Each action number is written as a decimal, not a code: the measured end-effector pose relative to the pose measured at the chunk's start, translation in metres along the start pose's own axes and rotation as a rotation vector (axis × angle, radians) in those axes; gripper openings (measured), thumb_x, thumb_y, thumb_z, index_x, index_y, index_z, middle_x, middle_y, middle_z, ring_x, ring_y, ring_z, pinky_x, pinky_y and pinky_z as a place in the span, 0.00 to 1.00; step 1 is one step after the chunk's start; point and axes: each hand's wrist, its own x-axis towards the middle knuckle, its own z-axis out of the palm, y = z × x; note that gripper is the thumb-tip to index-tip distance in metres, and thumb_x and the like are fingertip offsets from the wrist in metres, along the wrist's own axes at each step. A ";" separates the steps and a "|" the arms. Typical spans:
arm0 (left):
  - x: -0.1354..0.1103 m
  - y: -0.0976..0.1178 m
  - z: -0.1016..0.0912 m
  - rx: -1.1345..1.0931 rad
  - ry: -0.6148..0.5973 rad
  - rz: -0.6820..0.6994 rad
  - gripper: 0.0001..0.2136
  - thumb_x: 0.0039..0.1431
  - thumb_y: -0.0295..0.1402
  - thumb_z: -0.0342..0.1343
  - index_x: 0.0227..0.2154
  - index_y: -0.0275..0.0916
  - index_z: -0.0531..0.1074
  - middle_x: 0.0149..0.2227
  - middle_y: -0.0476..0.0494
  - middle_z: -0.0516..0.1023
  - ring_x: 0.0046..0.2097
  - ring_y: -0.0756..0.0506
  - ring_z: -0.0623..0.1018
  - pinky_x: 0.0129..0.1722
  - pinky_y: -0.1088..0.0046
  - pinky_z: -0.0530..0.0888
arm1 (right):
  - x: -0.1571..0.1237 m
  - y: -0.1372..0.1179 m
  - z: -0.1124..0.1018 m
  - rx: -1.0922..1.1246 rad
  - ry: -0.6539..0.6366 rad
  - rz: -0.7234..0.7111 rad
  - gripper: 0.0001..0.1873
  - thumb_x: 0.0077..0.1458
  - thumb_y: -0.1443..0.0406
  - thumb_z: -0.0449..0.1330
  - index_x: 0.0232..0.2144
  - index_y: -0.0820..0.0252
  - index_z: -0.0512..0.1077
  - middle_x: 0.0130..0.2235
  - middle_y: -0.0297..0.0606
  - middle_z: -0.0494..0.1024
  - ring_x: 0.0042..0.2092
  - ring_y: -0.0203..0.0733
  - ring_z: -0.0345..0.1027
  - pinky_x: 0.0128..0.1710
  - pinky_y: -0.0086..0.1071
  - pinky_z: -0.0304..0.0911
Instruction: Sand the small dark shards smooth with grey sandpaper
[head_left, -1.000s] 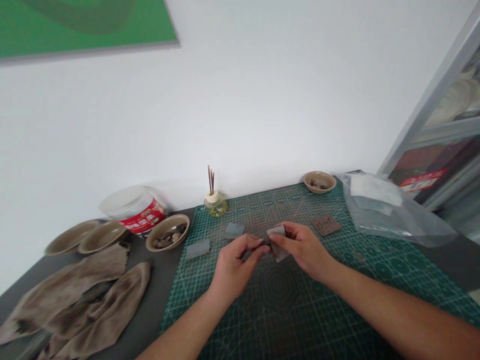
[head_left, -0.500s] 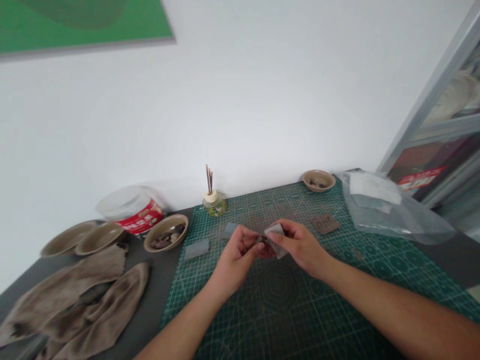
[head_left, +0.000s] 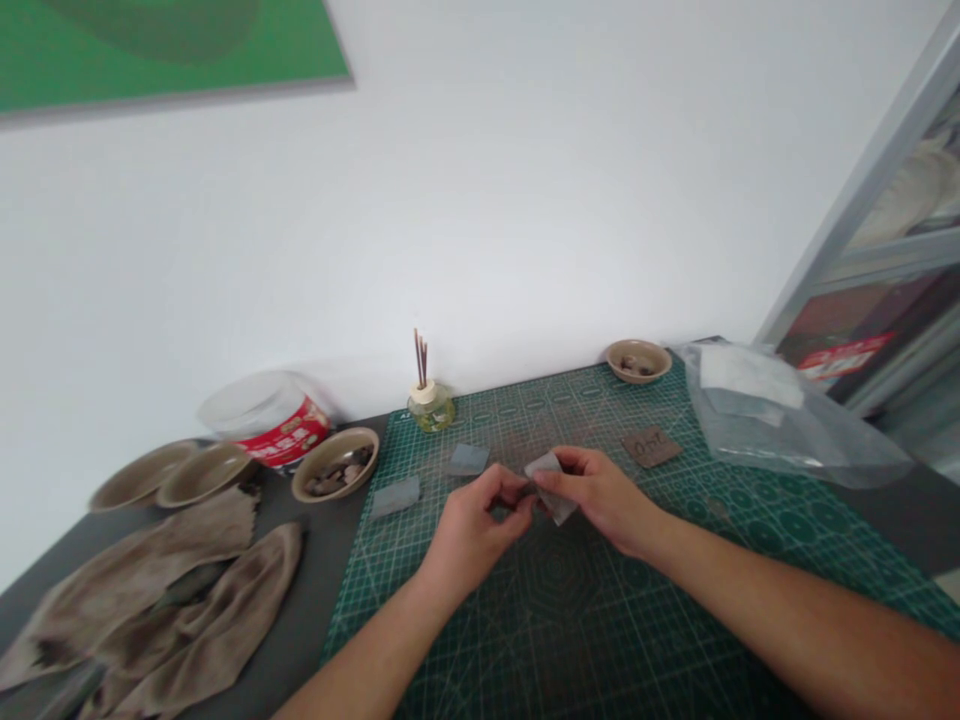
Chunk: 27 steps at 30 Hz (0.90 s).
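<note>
My right hand (head_left: 600,492) pinches a folded piece of grey sandpaper (head_left: 556,506) between thumb and fingers. Close against it, my left hand (head_left: 480,520) has its thumb and fingertips closed on a small dark piece (head_left: 528,488), mostly hidden by the fingers. The two hands meet above the green cutting mat (head_left: 577,640). Beyond my left hand lies a blue-grey sandpaper square (head_left: 469,459), with a grey sandpaper strip (head_left: 396,496) to its left. A brown sandpaper square (head_left: 651,447), marked by hand with what looks like 240, rests past my right hand.
A bowl of small stone-like pieces (head_left: 336,465) stands left, beside a plastic tub with a red label (head_left: 289,435), two more bowls (head_left: 139,478) and brown cloths (head_left: 225,620). A reed diffuser (head_left: 431,405) and a small bowl (head_left: 638,362) stand near the wall. A clear plastic bag (head_left: 787,420) lies right.
My left hand has turned and shifted slightly down, its fingers now bent over the small piece. The sandpaper in my right hand has tilted a little. More of the blue-grey square shows.
</note>
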 end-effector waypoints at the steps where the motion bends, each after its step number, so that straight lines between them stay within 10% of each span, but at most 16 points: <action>1: 0.000 -0.002 0.000 0.009 0.010 -0.005 0.05 0.57 0.34 0.57 0.30 0.38 0.70 0.26 0.51 0.74 0.28 0.50 0.73 0.29 0.77 0.69 | 0.000 0.000 0.000 -0.003 -0.008 0.011 0.16 0.49 0.54 0.67 0.30 0.62 0.74 0.27 0.32 0.73 0.27 0.34 0.63 0.27 0.28 0.57; 27: -0.003 0.004 0.000 0.100 -0.009 0.094 0.07 0.62 0.35 0.54 0.31 0.39 0.75 0.29 0.47 0.77 0.31 0.49 0.75 0.31 0.76 0.70 | -0.006 -0.003 -0.002 -0.031 -0.074 -0.001 0.16 0.52 0.54 0.65 0.33 0.63 0.76 0.29 0.36 0.76 0.30 0.36 0.66 0.30 0.29 0.59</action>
